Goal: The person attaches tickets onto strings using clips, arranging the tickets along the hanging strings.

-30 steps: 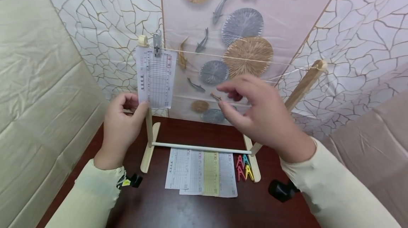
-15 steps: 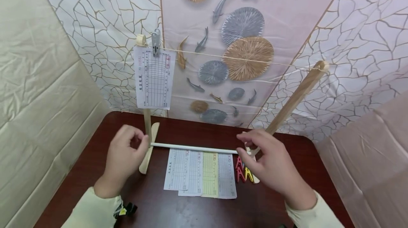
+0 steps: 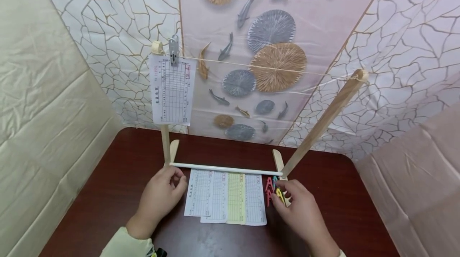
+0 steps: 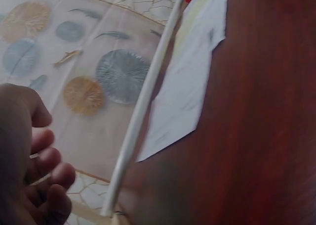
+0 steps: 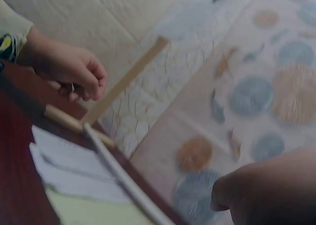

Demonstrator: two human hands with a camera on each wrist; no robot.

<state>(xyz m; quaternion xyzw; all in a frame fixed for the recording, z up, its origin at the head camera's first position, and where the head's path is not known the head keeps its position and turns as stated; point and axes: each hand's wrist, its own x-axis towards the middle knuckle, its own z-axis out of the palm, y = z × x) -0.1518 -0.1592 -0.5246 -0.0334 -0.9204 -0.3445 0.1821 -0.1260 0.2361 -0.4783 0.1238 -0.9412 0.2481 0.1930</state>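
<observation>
My right hand [image 3: 299,208] is over the small clothespins by the right foot of a wooden stand. Its thumb and forefinger are apart near the yellow clothespin [image 3: 280,195]; whether they touch it I cannot tell. Two red clothespins, one of them a red clothespin [image 3: 269,184], lie just left, and a teal clothespin [image 3: 275,180] is partly hidden. My left hand [image 3: 160,194], fingers loosely bent and holding nothing, is beside the overlapping printed slips [image 3: 215,197], one of them yellow. A white printed slip [image 3: 173,97] hangs from a grey clip [image 3: 174,49] on the string [image 3: 230,62].
The stand has a left post [image 3: 165,145], a leaning right post [image 3: 323,119] and a white rod [image 3: 226,168] low between them. The slips lie just in front of the rod on the dark table [image 3: 108,193]. Patterned cloth [image 3: 248,37] hangs behind.
Both hands have come down from beside the hanging slip and below the string to the table. The left hand let go of the slip's lower edge; the right reached the clothespins.
</observation>
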